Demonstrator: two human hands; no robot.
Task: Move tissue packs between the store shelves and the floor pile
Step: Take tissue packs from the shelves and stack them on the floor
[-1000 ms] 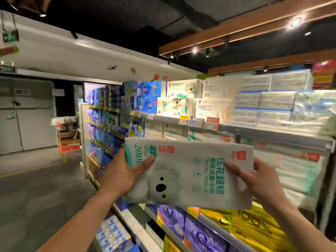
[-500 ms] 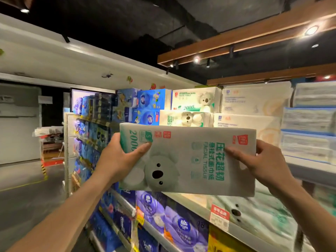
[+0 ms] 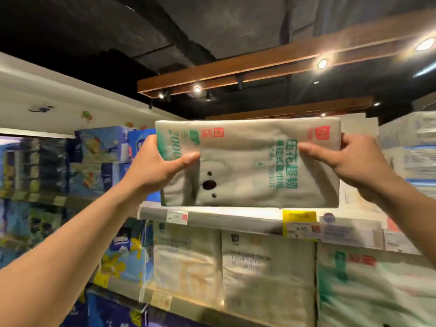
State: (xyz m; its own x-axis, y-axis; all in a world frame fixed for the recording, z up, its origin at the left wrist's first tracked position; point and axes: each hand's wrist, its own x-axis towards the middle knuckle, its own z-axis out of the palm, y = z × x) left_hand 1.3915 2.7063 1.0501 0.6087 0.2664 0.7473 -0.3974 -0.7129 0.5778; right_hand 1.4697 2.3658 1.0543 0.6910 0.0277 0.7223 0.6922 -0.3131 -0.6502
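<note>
Head view: left grip (image 3: 155, 166) and right grip (image 3: 354, 159) clasp tissue pack (image 3: 247, 161) by its ends, long axis horizontal.

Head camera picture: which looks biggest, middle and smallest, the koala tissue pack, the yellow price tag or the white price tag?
1. koala tissue pack, biggest by far
2. yellow price tag
3. white price tag, somewhat smaller than the yellow one

Open air above the top shelf (image 3: 236, 217) up to the dark ceiling. The tissue pack (image 3: 247, 166) spans the slot between blue packs (image 3: 101, 161) on the left and pale wrapped stacks (image 3: 410, 149) on the right, both near its ends. The tier below is blocked by lower packs (image 3: 266, 274), edge to edge.
</note>
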